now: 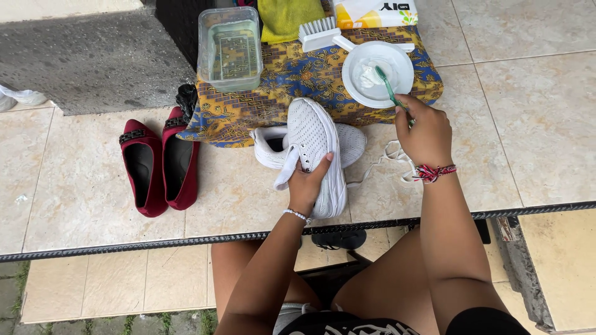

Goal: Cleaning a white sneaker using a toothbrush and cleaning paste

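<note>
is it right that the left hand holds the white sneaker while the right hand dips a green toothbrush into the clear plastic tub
Not quite. In the head view the right hand dips the green toothbrush into the white bowl, not the clear plastic tub. The left hand does hold the white sneaker.

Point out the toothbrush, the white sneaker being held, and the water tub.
toothbrush [389,89], head view, green handle.
white sneaker [315,138], head view, mesh upper.
water tub [231,48], head view, clear plastic wall.

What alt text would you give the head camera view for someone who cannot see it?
Seen from above, a person's left hand holds a white mesh sneaker upright on a tiled floor while the right hand dips a green toothbrush into a white bowl on a patterned cloth. A pair of red flat shoes lies to the left.
</note>
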